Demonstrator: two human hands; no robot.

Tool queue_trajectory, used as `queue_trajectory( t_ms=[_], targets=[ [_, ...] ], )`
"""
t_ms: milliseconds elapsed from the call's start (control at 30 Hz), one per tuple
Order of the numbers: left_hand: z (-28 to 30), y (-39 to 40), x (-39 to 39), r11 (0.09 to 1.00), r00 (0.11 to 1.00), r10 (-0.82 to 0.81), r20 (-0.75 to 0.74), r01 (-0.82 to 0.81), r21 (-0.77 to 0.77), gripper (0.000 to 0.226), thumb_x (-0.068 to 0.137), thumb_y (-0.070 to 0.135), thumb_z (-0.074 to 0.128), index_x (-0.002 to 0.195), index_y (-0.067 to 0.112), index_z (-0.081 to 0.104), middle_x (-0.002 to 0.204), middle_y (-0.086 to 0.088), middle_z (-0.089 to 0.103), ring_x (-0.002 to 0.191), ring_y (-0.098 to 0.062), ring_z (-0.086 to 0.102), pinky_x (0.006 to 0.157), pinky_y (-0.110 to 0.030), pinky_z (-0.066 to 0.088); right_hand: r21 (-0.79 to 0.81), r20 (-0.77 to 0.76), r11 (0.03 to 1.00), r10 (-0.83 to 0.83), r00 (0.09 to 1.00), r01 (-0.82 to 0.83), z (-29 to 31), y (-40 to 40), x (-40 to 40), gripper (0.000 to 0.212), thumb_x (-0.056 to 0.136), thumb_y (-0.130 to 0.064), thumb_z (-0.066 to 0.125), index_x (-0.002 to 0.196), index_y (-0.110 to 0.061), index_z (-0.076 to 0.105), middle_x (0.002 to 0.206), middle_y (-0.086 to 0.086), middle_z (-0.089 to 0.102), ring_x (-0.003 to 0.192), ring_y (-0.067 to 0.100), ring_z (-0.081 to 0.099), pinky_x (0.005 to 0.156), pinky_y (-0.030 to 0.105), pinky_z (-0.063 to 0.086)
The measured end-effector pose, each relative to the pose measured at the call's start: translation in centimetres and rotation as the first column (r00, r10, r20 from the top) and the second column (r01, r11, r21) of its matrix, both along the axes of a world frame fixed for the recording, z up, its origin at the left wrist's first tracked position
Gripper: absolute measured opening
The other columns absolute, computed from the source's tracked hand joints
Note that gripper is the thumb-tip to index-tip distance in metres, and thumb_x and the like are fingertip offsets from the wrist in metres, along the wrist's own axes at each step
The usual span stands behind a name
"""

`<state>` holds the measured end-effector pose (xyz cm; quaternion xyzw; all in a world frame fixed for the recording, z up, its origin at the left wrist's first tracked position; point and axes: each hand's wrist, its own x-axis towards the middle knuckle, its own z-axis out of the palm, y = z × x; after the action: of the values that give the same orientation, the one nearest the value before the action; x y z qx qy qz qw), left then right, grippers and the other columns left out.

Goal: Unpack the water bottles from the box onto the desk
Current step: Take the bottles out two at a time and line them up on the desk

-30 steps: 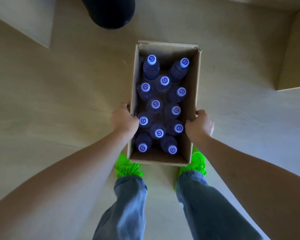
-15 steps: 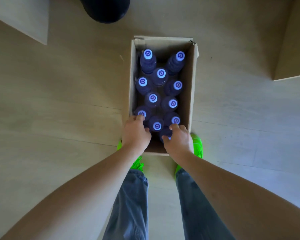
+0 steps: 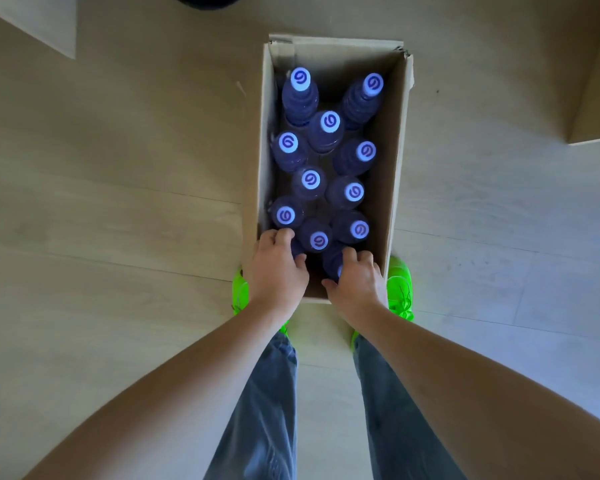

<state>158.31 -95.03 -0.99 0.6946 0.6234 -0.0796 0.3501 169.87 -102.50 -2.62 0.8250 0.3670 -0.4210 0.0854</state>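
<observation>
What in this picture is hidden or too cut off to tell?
- Head view: the two nearest bottles, covered by the left hand and right hand; whether either grips is unclear.
- The dark object, cut by the top edge.
- The box floor, hidden by bottles.
- The desk: not identifiable.

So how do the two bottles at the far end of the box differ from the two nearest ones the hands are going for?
The far bottles stand untouched with their white swirl caps in full view; the near bottles have their caps covered by the left hand and right hand, fingers curled over them. The far pair show long dark shoulders, leaning outward in this wide view; the near pair barely show. All stand in the same cardboard box.
</observation>
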Motion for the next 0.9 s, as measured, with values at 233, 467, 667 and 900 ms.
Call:
queue_trajectory(
  t_ms=[233,467,667,900],
  targets=[
    [-0.9,0.6,0.7,0.986,0.991,0.134,0.031,-0.136,0.093,0.052,0.085,0.026,0.069,0.132,0.014,0.05,0.129,-0.008,0.055,0.113,-0.029,0.055,0.089,-0.039,0.047,-0.081,-0.02,0.995,-0.057,0.998,0.055,-2.0,0.7,-0.1,0.071,0.075,-0.041,0.078,0.13,-0.018,0.039,0.123,0.013,0.048,0.113,0.036,0.054,0.09,0.04,0.047],
    [-2.1,-1.1,0.8,0.996,0.986,0.019,-0.168,-0.034,-0.088,0.057,0.075,0.031,0.077,0.122,0.015,0.048,0.123,-0.009,0.05,0.108,-0.034,0.057,0.083,-0.041,0.047,-0.059,-0.054,0.994,-0.095,0.994,0.092,-4.0,0.4,-0.3,0.065,0.078,-0.031,0.075,0.132,-0.02,0.041,0.12,0.014,0.054,0.11,0.037,0.057,0.09,0.039,0.047],
    [-3.9,-1.0,-0.2,0.985,0.969,-0.102,-0.223,0.067,-0.159,0.045,0.075,0.015,0.072,0.115,0.013,0.05,0.119,-0.012,0.053,0.101,-0.036,0.06,0.078,-0.038,0.047,0.027,-0.038,0.994,-0.107,0.994,0.108,-4.4,0.0,0.0,0.045,0.078,-0.014,0.064,0.12,-0.017,0.051,0.108,0.015,0.062,0.103,0.04,0.059,0.083,0.038,0.049],
    [-5.0,-2.4,-0.3,0.994,0.995,0.092,-0.042,-0.094,-0.058,0.048,0.064,0.006,0.069,0.112,0.014,0.065,0.105,-0.008,0.064,0.098,-0.033,0.06,0.08,-0.034,0.047,0.314,0.057,0.941,-0.15,0.987,0.125,-2.9,-1.6,-0.7,0.055,0.06,-0.019,0.069,0.115,-0.021,0.058,0.098,0.004,0.069,0.085,0.037,0.062,0.069,0.034,0.045]
  ],
)
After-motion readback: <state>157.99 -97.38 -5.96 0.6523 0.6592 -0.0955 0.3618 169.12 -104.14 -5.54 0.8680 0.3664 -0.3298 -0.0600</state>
